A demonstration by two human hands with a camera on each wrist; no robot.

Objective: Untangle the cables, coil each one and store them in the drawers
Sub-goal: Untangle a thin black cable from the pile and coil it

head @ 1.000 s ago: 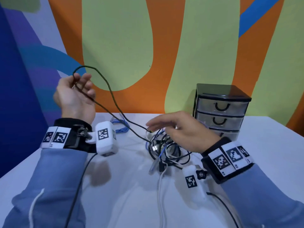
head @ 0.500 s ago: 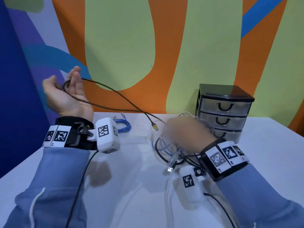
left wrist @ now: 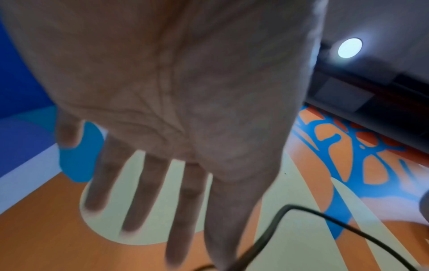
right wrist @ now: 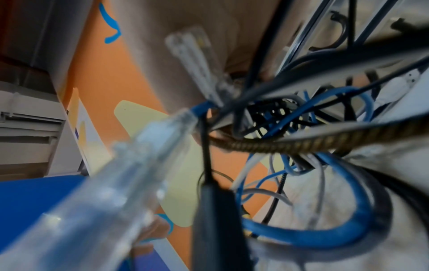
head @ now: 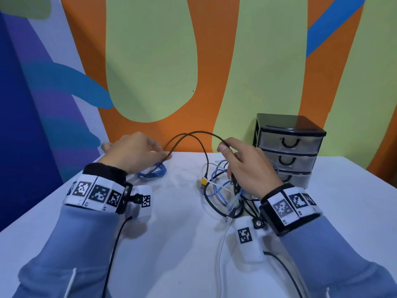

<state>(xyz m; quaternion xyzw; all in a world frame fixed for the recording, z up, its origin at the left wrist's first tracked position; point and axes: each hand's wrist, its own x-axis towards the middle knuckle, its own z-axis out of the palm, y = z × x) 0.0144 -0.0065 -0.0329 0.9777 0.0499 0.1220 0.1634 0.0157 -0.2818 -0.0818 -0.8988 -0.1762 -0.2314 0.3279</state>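
A dark braided cable [head: 193,132] arcs above the white table [head: 171,244] between my hands. My right hand [head: 223,146] pinches it between thumb and forefinger, above the cable tangle [head: 221,194]. One strand drops to a yellow USB plug [head: 203,182]. My left hand [head: 160,152] is palm down with straight fingers. The braided cable [left wrist: 325,216] runs past its thumb in the left wrist view. The right wrist view shows the braided cable [right wrist: 301,144] crossing blue, black and white cables. The three-drawer unit [head: 287,147] stands shut behind my right hand.
A coiled blue cable [head: 154,172] lies on the table under my left hand. The painted wall runs close behind the table. A clear network plug [right wrist: 144,155] hangs close to the right wrist camera. A white cable [head: 221,254] trails toward the front edge.
My left hand came down from its raised place at the left to table height. My right hand left the tangle and took hold of the braided cable.
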